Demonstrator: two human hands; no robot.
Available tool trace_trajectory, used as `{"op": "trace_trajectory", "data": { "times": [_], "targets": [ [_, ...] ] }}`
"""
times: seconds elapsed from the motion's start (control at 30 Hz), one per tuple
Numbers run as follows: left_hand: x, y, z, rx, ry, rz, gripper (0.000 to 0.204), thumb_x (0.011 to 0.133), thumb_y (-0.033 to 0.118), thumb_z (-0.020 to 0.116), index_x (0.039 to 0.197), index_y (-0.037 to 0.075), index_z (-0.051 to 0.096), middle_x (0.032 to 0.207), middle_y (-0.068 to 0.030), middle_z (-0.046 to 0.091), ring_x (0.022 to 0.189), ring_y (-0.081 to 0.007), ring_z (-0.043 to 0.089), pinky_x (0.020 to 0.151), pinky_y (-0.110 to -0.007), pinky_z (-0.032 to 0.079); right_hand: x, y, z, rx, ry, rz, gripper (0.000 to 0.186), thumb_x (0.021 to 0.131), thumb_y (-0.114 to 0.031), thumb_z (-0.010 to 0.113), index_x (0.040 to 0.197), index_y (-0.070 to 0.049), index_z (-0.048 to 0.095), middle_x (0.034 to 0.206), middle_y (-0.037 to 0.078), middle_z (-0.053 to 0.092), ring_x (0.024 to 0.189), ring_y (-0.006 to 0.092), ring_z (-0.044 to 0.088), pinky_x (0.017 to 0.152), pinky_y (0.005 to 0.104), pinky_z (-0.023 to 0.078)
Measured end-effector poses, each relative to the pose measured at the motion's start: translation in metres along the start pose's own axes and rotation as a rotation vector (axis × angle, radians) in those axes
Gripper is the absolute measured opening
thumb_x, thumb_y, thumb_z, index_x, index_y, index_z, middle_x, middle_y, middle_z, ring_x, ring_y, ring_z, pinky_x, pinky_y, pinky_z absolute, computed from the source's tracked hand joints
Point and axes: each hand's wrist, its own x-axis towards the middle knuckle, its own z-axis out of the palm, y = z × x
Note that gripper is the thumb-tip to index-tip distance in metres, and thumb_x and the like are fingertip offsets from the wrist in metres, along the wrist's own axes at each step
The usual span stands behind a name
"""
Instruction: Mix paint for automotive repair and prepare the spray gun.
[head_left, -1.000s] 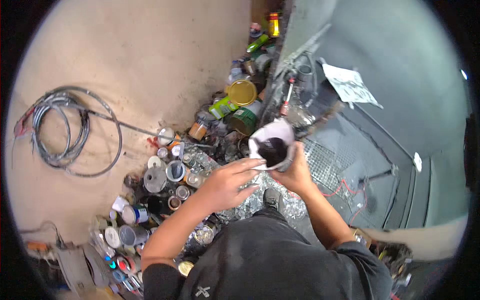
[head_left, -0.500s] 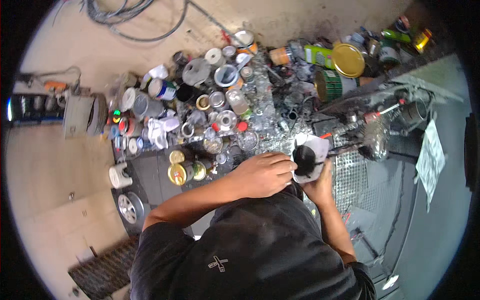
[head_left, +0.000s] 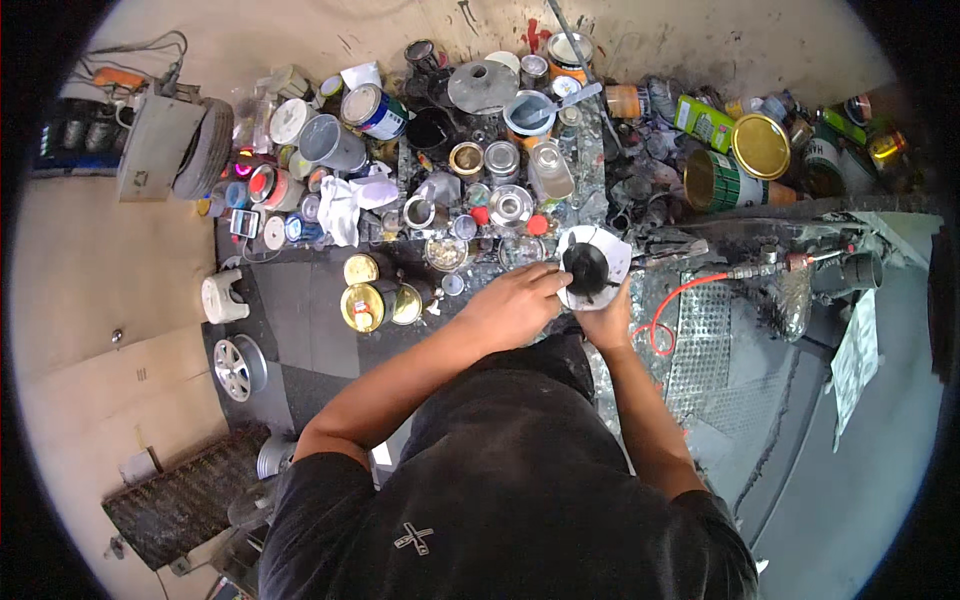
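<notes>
A white, paper-like cone (head_left: 612, 250) with a dark, wet-looking black middle is in front of my chest, at the near edge of the cluttered bench. It resembles a paint strainer, but I cannot make out what is beneath it. My left hand (head_left: 520, 303) is closed with its fingertips at the cone's left rim. From below and to the right, my right hand (head_left: 606, 322) grips the same cone, its fingers partly hidden behind it. Beyond lie a round silver lid-like tin (head_left: 510, 206) and a red cap (head_left: 537, 225).
Paint-stained cans and cups crowd the bench, among them a grey-filled tub (head_left: 530, 113) with a spatula. Gold-lidded tins (head_left: 362, 307) stand at left. A red hose (head_left: 672, 300) curls at right near a metal grating (head_left: 702, 345). A wheel rim (head_left: 233, 371) lies at far left.
The view has shifted, so the bench things sit farther right. Both hands and the cone appear higher and slightly left in the picture. Both hands keep hold of the cone.
</notes>
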Motion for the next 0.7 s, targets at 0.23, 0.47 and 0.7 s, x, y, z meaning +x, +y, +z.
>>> {"op": "trace_trajectory", "data": {
  "times": [0.23, 0.47, 0.7],
  "targets": [
    [-0.031, -0.047, -0.003, -0.101, -0.094, 0.052, 0.017, 0.085, 0.015, 0.073, 0.099, 0.006, 0.071, 0.155, -0.0139, 0.045, 0.142, -0.0383, 0.044, 0.117, -0.048, 0.041, 0.026, 0.048, 0.092, 0.077, 0.218, 0.108, 0.084, 0.072, -0.023, 0.088, 0.137, -0.001, 0.039, 0.119, 0.027, 0.068, 0.112, 0.0471, 0.065, 0.092, 0.0506, 0.052],
    [-0.158, -0.081, 0.003, -0.271, -0.328, -0.202, 0.033, 0.085, 0.016, 0.074, 0.117, 0.009, 0.069, 0.149, -0.015, 0.052, 0.133, -0.0394, 0.053, 0.11, -0.049, 0.047, 0.07, 0.072, 0.148, 0.091, 0.301, 0.14, 0.075, 0.074, -0.021, 0.087, 0.131, -0.004, 0.041, 0.113, 0.027, 0.068, 0.106, 0.0495, 0.065, 0.088, 0.0524, 0.052],
    [-0.218, -0.091, 0.029, -0.306, -0.571, -0.386, 0.032, 0.085, 0.021, 0.075, 0.113, 0.007, 0.07, 0.138, -0.0175, 0.061, 0.122, -0.0389, 0.06, 0.103, -0.048, 0.05, 0.068, 0.084, 0.15, 0.062, 0.233, 0.136, 0.066, 0.076, -0.016, 0.082, 0.129, -0.004, 0.046, 0.119, 0.03, 0.061, 0.109, 0.0507, 0.06, 0.091, 0.0533, 0.051]
  ]
}}
